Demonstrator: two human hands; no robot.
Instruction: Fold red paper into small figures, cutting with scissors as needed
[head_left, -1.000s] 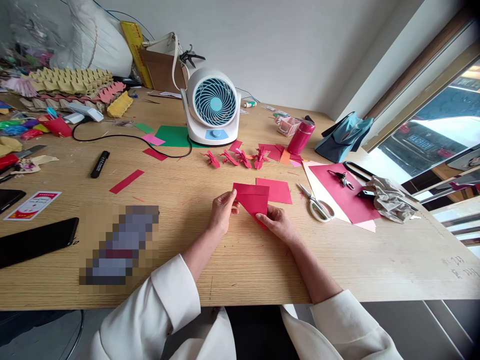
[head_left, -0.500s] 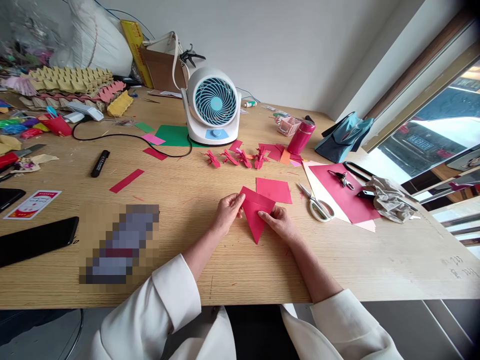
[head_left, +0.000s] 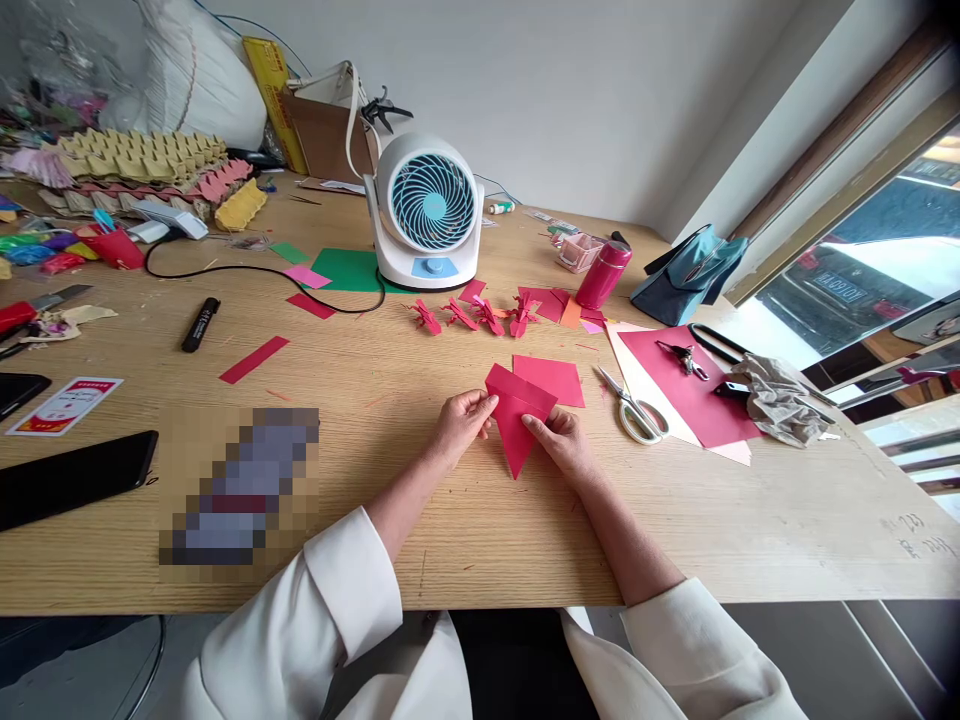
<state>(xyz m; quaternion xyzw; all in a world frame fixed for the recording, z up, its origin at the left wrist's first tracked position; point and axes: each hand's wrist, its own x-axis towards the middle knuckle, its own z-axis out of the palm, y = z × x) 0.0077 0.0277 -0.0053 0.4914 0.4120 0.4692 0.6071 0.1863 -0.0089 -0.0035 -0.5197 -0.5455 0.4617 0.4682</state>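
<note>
Basically, folded red paper (head_left: 519, 420), band along its far edge, point toward the person. Step looks like mid-folding; next move likely calls for steady fingers along the creases. Paper sits between both hands, over the counter (head_left: 480, 560): left hand (head_left: 461, 428) pinches the left edge, right hand (head_left: 564, 442) pinches the right side, thumb on top. Red sheet (head_left: 553, 380) just beyond, scissors (head_left: 641, 418) rightward, red paper figures (head_left: 489, 318) farther back.
</note>
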